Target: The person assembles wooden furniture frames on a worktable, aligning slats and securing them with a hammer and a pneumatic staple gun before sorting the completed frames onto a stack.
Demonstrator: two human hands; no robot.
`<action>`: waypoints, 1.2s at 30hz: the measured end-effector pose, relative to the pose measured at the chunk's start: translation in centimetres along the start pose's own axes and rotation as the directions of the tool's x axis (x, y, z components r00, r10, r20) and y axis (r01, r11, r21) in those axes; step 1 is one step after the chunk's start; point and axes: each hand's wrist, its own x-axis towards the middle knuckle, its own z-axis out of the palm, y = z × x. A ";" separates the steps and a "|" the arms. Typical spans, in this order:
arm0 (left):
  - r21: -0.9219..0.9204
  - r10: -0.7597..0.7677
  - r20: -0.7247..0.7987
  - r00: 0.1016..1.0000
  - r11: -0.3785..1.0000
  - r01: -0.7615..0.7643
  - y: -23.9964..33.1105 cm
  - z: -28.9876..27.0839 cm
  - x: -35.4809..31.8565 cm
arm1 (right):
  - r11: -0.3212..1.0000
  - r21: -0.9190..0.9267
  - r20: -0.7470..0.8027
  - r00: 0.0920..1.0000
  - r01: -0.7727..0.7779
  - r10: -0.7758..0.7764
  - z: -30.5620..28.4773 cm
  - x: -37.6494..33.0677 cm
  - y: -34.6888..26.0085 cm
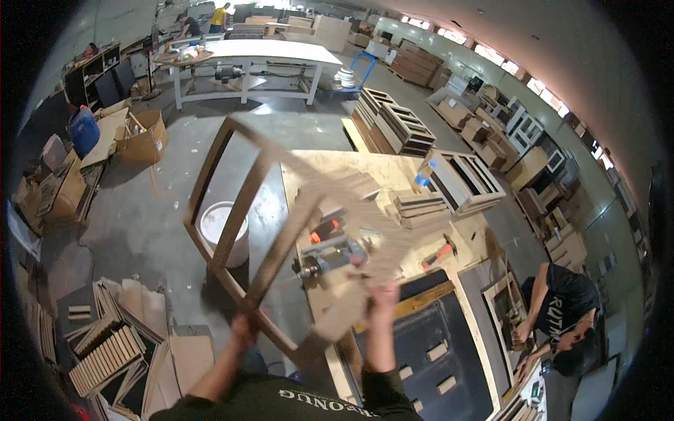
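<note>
I hold a large wooden frame (232, 203) with open panels, tilted up and blurred from motion. My left hand (243, 328) grips its lower rail near the bottom left. My right hand (382, 298) grips the frame's near right edge, above the workbench (316, 168). Under the frame on the bench lie a grey power tool (330, 256) and an orange-handled tool (326, 230).
A white bucket (221, 228) stands on the floor behind the frame. Slatted wooden pieces (105, 351) are piled at lower left. Stacked frames (460, 179) sit on the bench's far right. Another person (562, 316) works at lower right. A white table (260, 52) stands far back.
</note>
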 end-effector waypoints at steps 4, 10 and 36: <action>-0.081 -0.116 -0.479 0.870 0.993 0.088 0.2 -3.5 3.3 | 0.970 -0.227 0.137 0.984 -0.081 0.114 7.3 3.0 10.4; 0.245 0.127 -0.631 0.765 0.969 0.042 9.9 -10.6 9.7 | 0.908 -0.318 -0.005 0.958 -0.273 0.287 6.1 10.0 25.2; 0.825 0.600 -0.498 0.626 0.103 0.556 18.9 -39.7 43.6 | 0.415 0.342 -0.637 0.117 -0.843 0.762 -5.4 17.2 67.9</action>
